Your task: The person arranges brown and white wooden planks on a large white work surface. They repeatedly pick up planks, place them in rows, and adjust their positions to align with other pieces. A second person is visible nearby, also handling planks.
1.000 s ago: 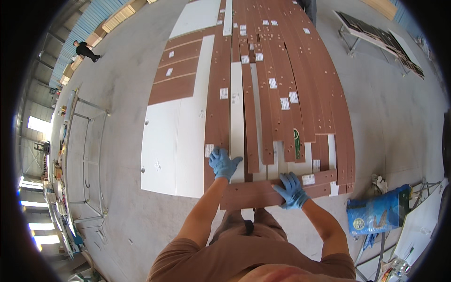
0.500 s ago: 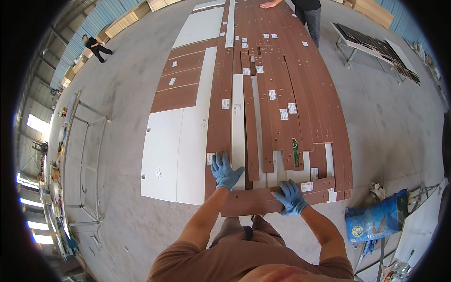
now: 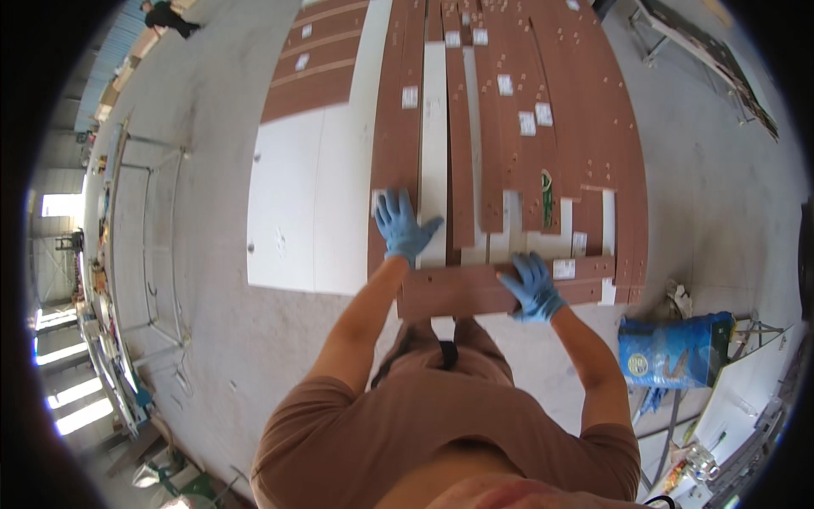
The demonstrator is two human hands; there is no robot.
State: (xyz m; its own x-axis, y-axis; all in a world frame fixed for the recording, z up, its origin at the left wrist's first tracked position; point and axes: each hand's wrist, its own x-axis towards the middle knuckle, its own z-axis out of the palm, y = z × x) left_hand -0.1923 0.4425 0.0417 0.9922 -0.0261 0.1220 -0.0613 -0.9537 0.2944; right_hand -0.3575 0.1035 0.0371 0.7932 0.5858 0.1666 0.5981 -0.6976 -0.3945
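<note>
My left hand (image 3: 403,225), in a blue glove, lies flat with spread fingers on a long brown panel (image 3: 395,153), by a small white label at its edge. Its thumb points toward a narrow white strip (image 3: 433,144). My right hand (image 3: 534,288), gloved the same way, rests with fingers apart on a brown board (image 3: 458,291) lying crosswise at the near edge of the stack. This board has small holes and a white label (image 3: 564,269) just right of my fingers. Neither hand wraps around anything.
Several long brown boards (image 3: 593,127) with holes and labels lie lengthwise beyond. White panels (image 3: 309,204) are on the left. A blue printed bag (image 3: 674,349) stands at the right, a metal frame rack (image 3: 151,237) at the left. A person (image 3: 168,17) is far left.
The view has tilted down, so the stack sits higher in the picture and the far person's hand has left it. Both my hands stay at about the same spots on the boards.
</note>
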